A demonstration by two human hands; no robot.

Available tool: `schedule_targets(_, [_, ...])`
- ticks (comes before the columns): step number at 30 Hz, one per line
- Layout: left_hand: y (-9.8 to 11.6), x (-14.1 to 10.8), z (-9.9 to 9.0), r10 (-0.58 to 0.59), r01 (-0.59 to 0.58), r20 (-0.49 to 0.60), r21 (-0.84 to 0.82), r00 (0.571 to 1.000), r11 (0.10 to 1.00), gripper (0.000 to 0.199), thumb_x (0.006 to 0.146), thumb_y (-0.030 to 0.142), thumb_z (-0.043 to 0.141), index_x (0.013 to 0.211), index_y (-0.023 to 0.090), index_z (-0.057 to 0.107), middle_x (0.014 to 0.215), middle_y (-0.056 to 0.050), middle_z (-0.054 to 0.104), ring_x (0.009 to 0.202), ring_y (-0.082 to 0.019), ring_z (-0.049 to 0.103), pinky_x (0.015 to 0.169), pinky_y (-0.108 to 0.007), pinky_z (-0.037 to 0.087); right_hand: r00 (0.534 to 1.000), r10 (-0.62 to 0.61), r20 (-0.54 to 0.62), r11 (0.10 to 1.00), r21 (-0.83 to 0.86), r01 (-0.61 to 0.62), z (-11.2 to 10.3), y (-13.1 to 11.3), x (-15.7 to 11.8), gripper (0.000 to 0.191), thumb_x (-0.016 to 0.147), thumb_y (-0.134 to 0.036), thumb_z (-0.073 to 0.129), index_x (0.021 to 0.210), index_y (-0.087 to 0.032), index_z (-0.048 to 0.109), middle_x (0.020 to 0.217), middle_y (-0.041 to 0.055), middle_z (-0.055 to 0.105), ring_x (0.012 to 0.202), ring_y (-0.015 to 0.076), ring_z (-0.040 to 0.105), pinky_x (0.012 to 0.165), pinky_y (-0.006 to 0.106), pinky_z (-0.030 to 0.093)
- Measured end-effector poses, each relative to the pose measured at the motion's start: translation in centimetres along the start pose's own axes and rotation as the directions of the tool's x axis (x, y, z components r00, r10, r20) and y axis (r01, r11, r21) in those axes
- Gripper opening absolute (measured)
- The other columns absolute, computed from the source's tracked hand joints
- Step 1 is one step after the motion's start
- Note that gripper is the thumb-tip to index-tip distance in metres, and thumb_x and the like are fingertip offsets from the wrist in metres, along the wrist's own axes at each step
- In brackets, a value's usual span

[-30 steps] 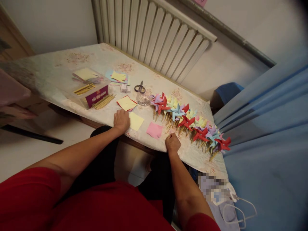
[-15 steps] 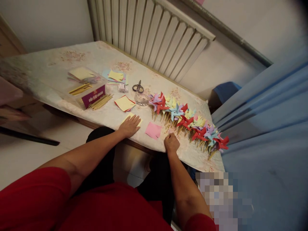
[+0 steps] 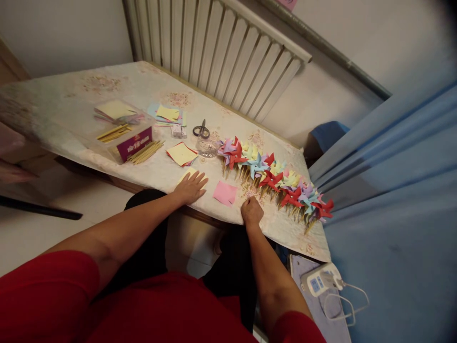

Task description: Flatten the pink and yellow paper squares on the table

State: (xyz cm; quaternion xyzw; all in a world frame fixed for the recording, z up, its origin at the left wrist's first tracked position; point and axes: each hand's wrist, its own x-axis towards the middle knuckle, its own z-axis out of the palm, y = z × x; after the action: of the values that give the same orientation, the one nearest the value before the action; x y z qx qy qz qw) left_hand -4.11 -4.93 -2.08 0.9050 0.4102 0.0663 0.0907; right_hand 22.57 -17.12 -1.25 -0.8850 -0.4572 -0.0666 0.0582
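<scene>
My left hand lies flat with its fingers spread on a yellow paper near the table's front edge. Just right of it is a pink paper square with slit corners, touched by neither hand. My right hand rests on the cloth as a closed fist; whether anything is inside cannot be seen. Behind it stretches a row of colourful paper pinwheels on sticks. Farther back are a stack of cut papers, a clear dish and scissors.
At the left stands a clear plastic box with a purple label, papers and sticks, and loose sticks beside it. More papers lie behind. A radiator backs the table; a blue curtain hangs at the right.
The view has shifted slightly, so the table contents appear a little farther left. Both hands keep their places on the table. A white device with a cable now shows at the lower right.
</scene>
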Motion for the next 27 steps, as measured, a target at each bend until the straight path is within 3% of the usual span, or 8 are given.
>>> schedule_targets(13, [0.6, -1.0, -0.3, -0.007, 0.008, -0.014, 0.047, 1.0, 0.999, 0.057, 0.099, 0.042, 0.036, 0.152, 0.022, 0.04, 0.162, -0.01, 0.031, 0.151, -0.03, 0.021, 0.121, -0.05, 0.013, 1.0, -0.001, 0.007, 1.0, -0.004, 0.001, 0.0, 0.0, 0.0, 0.024, 0.097, -0.029, 0.043, 0.103, -0.018, 0.064, 0.097, 0.0098, 0.072, 0.086, 0.0203, 0.069, 0.073, 0.028, 0.044])
schedule_targets(27, [0.2, 0.9, 0.8, -0.013, 0.013, -0.016, -0.002, 1.0, 1.0, 0.06, 0.098, 0.046, 0.036, 0.152, 0.021, 0.039, 0.164, -0.011, 0.027, 0.153, -0.031, 0.017, 0.12, -0.056, 0.009, 1.0, -0.001, 0.0, 1.0, 0.002, 0.001, 0.0, 0.0, 0.0, 0.025, 0.097, -0.028, 0.042, 0.103, -0.018, 0.064, 0.097, 0.0091, 0.071, 0.084, 0.0202, 0.068, 0.072, 0.028, 0.044])
